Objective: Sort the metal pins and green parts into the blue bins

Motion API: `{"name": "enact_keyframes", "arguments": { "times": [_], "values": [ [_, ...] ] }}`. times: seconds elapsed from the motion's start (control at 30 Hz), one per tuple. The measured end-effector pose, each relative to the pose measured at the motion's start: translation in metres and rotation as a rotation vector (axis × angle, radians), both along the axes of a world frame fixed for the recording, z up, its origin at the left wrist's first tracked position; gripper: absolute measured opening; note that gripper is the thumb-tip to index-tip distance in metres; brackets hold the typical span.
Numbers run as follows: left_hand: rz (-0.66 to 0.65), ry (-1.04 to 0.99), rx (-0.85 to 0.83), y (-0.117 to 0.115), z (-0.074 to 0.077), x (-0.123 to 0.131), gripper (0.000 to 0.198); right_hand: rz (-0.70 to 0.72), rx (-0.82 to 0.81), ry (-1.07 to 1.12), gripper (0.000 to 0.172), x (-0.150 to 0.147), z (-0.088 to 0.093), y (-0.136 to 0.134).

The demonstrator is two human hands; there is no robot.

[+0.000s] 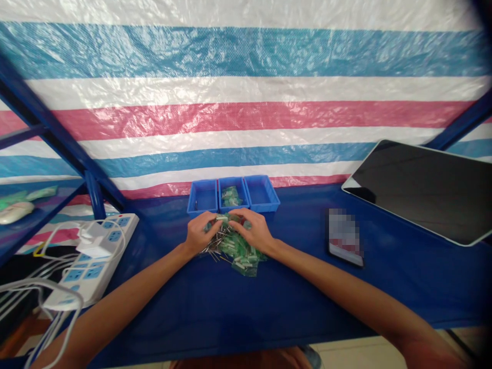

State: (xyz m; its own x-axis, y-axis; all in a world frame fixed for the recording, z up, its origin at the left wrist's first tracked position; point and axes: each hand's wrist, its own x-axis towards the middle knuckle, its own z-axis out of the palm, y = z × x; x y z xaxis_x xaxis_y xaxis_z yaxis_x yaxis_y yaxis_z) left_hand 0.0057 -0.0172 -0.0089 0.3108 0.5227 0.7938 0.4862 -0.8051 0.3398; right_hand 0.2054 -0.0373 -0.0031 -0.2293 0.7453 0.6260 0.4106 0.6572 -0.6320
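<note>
My left hand and my right hand come together over a loose pile on the blue table. Fingers and thumbs of both pinch a small green plastic packet with something pale in it. Below and between the hands lie several more green packets holding small white pieces. Thin metal pins or screws are heaped at the pile's left, partly hidden by my left hand. Just behind the hands stand three joined blue trays; the middle tray contains similar green packets.
A white power strip with plugs and cables lies at the left. Toward the right are a phone and a large dark flat screen. Blue metal frame bars and a striped plastic sheet bound the blue table.
</note>
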Motion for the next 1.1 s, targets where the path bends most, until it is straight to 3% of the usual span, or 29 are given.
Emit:
{"name": "enact_keyframes", "arguments": {
  "times": [0.23, 0.33, 0.5, 0.73, 0.93, 1.1],
  "values": [
    [0.015, 0.014, -0.019, 0.001, -0.004, -0.002, 0.016, 0.015, -0.022, -0.022, 0.017, -0.002, -0.002, 0.002],
    [0.023, -0.003, -0.005, 0.001, -0.006, -0.003, 0.024, 0.003, -0.106, 0.044, 0.015, -0.002, -0.001, 0.002],
    [-0.089, 0.031, -0.023, 0.0, -0.004, -0.003, 0.03, 0.039, -0.329, 0.319, 0.034, -0.003, -0.001, 0.002],
    [-0.103, 0.097, -0.061, -0.002, 0.005, 0.001, 0.032, 0.136, -0.452, 0.432, 0.038, -0.004, -0.002, 0.003],
    [-0.108, 0.093, -0.051, -0.001, 0.006, -0.001, 0.027, 0.15, -0.428, 0.394, 0.032, -0.003, -0.001, 0.001],
    [-0.024, 0.034, -0.041, 0.003, 0.0, -0.003, 0.014, 0.088, -0.2, 0.283, 0.024, 0.0, 0.001, -0.001]
  ]
}}
